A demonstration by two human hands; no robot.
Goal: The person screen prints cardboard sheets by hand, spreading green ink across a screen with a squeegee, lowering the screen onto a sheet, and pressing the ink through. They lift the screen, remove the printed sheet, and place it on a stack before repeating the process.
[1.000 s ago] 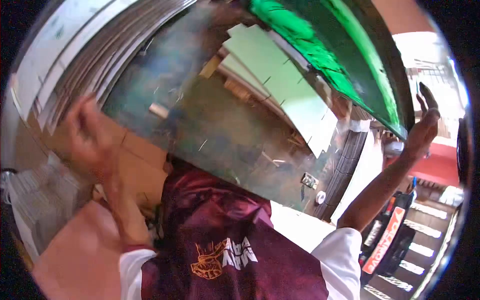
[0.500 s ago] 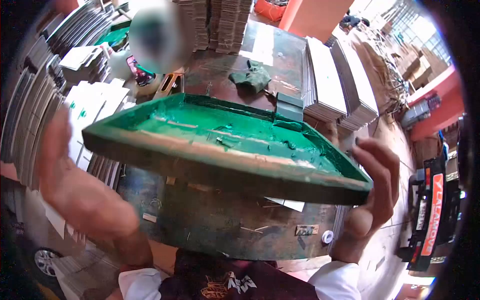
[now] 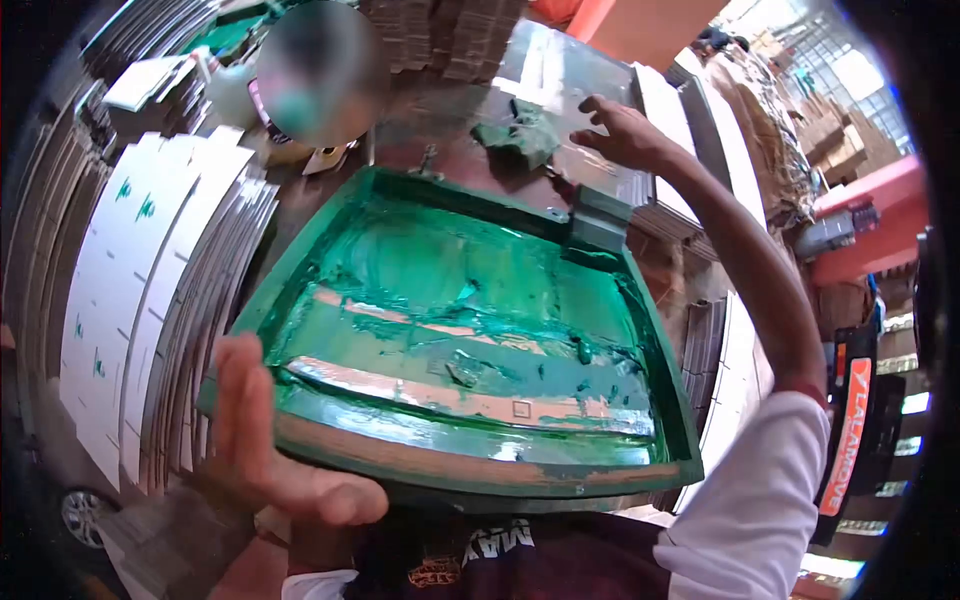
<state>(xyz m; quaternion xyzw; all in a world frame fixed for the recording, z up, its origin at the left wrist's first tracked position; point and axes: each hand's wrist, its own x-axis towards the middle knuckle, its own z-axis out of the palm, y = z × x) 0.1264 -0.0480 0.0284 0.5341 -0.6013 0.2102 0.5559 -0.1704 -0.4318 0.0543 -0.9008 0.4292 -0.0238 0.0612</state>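
Note:
A wooden screen-printing frame (image 3: 470, 475) smeared with wet green ink lies before me, with its mesh facing up. My left hand (image 3: 265, 450) is at its near left corner, with the fingers upright and the thumb stretched along the front edge. Beyond the frame, my right hand (image 3: 625, 135) reaches out with spread fingers and holds nothing. Just left of those fingers, a crumpled dark green cloth (image 3: 525, 140) rests on the table (image 3: 425, 125). A dark grey block (image 3: 598, 220) sits at the frame's far right corner.
Stacked white printed boards (image 3: 125, 270) stand on the left, and more board stacks line the right side. Tall cardboard piles (image 3: 450, 40) rise at the back. Near them is a person (image 3: 320, 75), blurred. A vehicle with an orange sign (image 3: 848, 435) is at far right.
The frame has gone from raised and tilted to lying flatter, showing more of its inked mesh. My right hand has left its right side and extended forward toward the cloth. My left hand has moved right.

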